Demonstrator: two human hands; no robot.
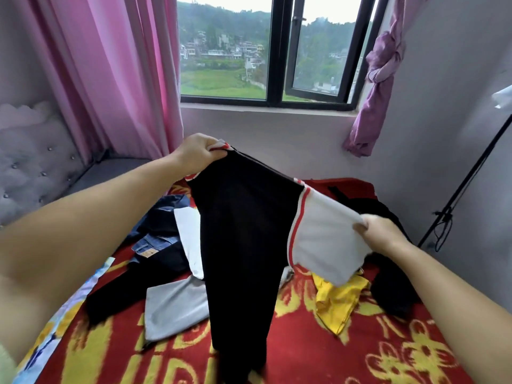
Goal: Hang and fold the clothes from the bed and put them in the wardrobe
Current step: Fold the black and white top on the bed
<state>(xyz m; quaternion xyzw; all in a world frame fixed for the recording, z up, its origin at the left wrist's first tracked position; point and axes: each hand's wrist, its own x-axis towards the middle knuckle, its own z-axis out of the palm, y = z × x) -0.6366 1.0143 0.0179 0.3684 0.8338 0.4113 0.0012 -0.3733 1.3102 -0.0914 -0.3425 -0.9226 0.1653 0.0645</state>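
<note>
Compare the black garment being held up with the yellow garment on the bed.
The black garment is held up above the bed, pinched by the left hand and right hand; the yellow garment lies crumpled on the red blanket, untouched. The black garment has white sleeves with red trim; the yellow garment looks plain. The black garment shows far more fabric. Both are unfolded.

Over the bed (304, 342), the left hand (198, 152) pinches the black garment (243, 231) at its red-trimmed corner, while the right hand (383, 234) grips its white sleeve (324, 239). Jeans (158, 239) and a yellow garment (339, 297) lie beneath.
</note>
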